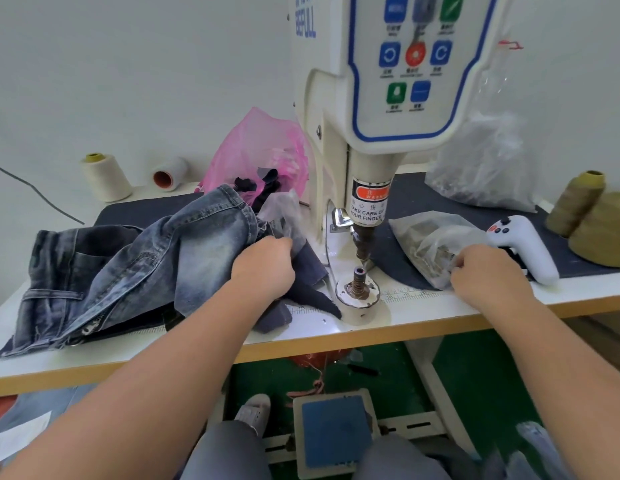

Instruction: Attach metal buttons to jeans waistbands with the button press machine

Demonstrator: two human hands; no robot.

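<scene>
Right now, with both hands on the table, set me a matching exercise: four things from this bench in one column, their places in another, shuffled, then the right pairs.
Things
1. faded grey-blue denim jeans
2. clear plastic bag of metal buttons
3. white handheld controller
4. blue-topped foot pedal

Places
A. on the floor under the table
B. right of the press, under the right hand
C. left of the press, held by the left hand
D. on the dark mat, by the olive thread cones

Pairs: 1-C, 2-B, 3-D, 4-A
</scene>
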